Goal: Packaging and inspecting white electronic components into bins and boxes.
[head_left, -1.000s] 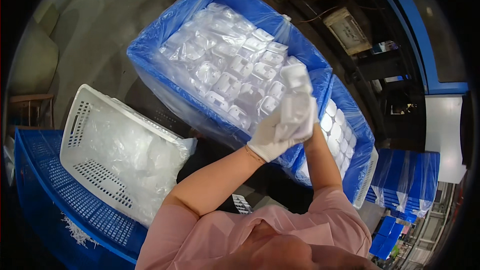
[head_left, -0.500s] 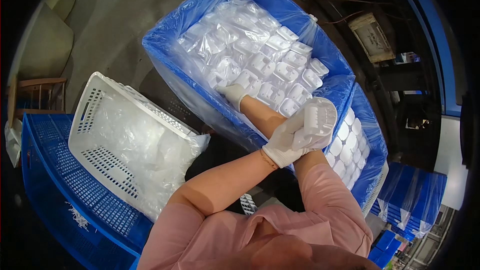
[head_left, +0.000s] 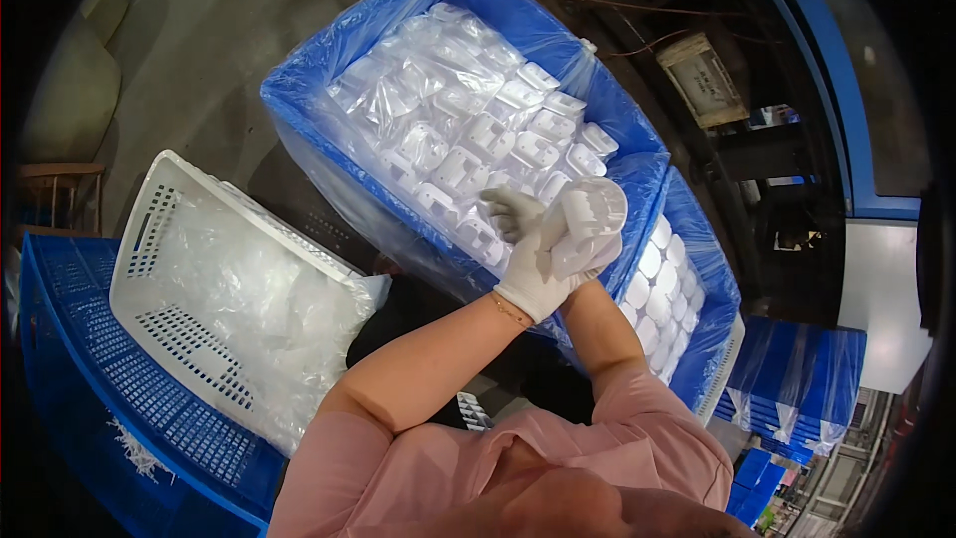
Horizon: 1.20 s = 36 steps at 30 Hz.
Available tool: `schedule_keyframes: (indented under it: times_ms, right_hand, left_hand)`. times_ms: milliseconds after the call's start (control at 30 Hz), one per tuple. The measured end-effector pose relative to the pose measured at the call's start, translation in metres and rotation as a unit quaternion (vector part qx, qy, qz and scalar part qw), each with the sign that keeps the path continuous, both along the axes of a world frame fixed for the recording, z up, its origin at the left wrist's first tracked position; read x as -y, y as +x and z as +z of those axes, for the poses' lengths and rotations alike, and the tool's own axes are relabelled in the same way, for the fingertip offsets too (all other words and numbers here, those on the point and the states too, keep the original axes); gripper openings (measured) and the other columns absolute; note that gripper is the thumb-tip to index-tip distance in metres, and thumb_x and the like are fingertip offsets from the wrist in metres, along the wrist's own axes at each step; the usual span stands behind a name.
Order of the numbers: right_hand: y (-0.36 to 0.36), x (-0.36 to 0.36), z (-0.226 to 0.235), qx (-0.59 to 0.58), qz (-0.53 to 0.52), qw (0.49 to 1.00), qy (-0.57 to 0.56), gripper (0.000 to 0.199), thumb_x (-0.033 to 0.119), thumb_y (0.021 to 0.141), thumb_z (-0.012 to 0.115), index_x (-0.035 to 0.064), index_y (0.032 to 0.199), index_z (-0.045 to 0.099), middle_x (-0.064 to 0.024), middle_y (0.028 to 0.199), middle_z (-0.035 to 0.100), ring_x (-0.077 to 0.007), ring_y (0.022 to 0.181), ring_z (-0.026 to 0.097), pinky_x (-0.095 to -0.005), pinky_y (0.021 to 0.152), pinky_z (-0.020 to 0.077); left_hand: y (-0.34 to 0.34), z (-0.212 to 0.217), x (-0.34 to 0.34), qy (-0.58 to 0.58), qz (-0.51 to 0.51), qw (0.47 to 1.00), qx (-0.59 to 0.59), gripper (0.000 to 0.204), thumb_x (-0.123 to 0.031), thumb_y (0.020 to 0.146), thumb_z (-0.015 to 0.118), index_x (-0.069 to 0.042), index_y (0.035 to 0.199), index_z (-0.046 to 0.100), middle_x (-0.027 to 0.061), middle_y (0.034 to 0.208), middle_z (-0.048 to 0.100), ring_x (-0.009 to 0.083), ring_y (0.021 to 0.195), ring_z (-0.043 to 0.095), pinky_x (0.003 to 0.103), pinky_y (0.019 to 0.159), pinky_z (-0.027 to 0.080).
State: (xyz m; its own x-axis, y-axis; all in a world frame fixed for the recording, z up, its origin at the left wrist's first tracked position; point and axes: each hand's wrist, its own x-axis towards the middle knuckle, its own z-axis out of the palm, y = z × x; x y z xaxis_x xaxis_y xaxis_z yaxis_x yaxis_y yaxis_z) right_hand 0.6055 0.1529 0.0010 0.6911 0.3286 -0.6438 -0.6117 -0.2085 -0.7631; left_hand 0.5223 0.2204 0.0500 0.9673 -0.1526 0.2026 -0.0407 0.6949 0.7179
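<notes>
White-gloved left hand (head_left: 533,274) grips a white plastic part (head_left: 590,219) at frame centre over the blue bin (head_left: 329,90), right hand (head_left: 510,211) open beside it, seemingly mid-inspection; next it needs setting among the packed parts (head_left: 468,130).

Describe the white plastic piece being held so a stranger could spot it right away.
Find the big blue crate lined with clear plastic. At its near corner, two white-gloved hands meet; the left hand grips a white moulded plastic piece. It alone is raised above the packed ones.

Blue crate (head_left: 329,90), white basket (head_left: 159,239)
</notes>
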Motion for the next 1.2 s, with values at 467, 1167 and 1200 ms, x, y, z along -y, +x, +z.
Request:
schedule_keyframes:
  times_ms: [467,1167,1200]
  right_hand:
    - [-0.062,0.073,0.132,0.200,-0.188,0.961,-0.019,0.038,0.028,0.097,0.045,-0.0026,0.117,0.057,0.0013,0.083,0.058,-0.0058,0.065,0.048,-0.0203,0.055,0.0379]
    - [-0.023,0.063,0.165,0.123,0.034,0.955,-0.268,0.042,0.037,0.088,0.056,0.0018,0.109,0.062,-0.0055,0.071,0.058,-0.0104,0.063,0.054,-0.0231,0.056,0.0431]
    - [-0.020,0.064,0.149,0.202,0.097,0.923,-0.313,0.042,0.038,0.086,0.057,0.0016,0.108,0.062,-0.0076,0.074,0.060,-0.0132,0.067,0.057,-0.0252,0.060,0.0460]
  left_hand:
    - [0.007,0.008,0.000,0.074,0.113,0.991,-0.017,0.029,-0.018,0.097,0.044,-0.004,0.120,0.053,0.0088,0.115,0.052,0.0170,0.107,0.052,0.032,0.091,0.044]
    - [-0.013,0.032,0.002,0.542,0.179,0.804,0.169,0.020,-0.025,0.074,0.071,-0.008,0.082,0.063,0.0136,0.098,0.052,0.0344,0.103,0.044,0.044,0.093,0.035]
    - [-0.013,0.033,0.004,0.571,0.172,0.785,0.166,0.021,-0.026,0.073,0.071,-0.008,0.079,0.063,0.0142,0.101,0.052,0.0352,0.105,0.043,0.045,0.094,0.034]
